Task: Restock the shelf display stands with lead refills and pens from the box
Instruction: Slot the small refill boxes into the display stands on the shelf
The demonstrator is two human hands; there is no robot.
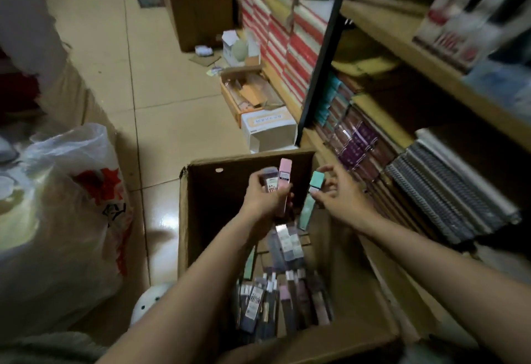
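**Gathering lead refills from the box**

**Position.** The box (184,220) stands open on the floor at 6 o'clock, just beside the shelf (402,36) that fills the 3 o'clock side. Most refills (287,297) lie loose in the bottom, long and flat, crossed over one another. No display stand can be identified in this view.

**Grip state.**
- Left hand (263,195): fingers curled round two cases held upright over the box, a dark case (270,181) and a pink case (285,182), side by side and touching.
- Right hand (336,191): thumb and fingertips pinch a green case (314,184) near its top end. The remaining fingers are spread. The green case hangs tilted, its lower end toward the box floor.

**Procedure, as judged from this moment.**
1. Pass the green case to 9 o'clock and lay it flat against the pink case, caps level.
2. Tighten the left fingers only once all three are aligned. A fanned bundle is likely to slip.
3. Take further cases from the top of the pile. Pulling a buried one may drag its neighbours.
4. Keep printed faces turned one way, so they will read alike on display.

**Caution.** The cases look smooth, and a pinch at one end lets them swing. Move slowly past the box wall at 12 o'clock.
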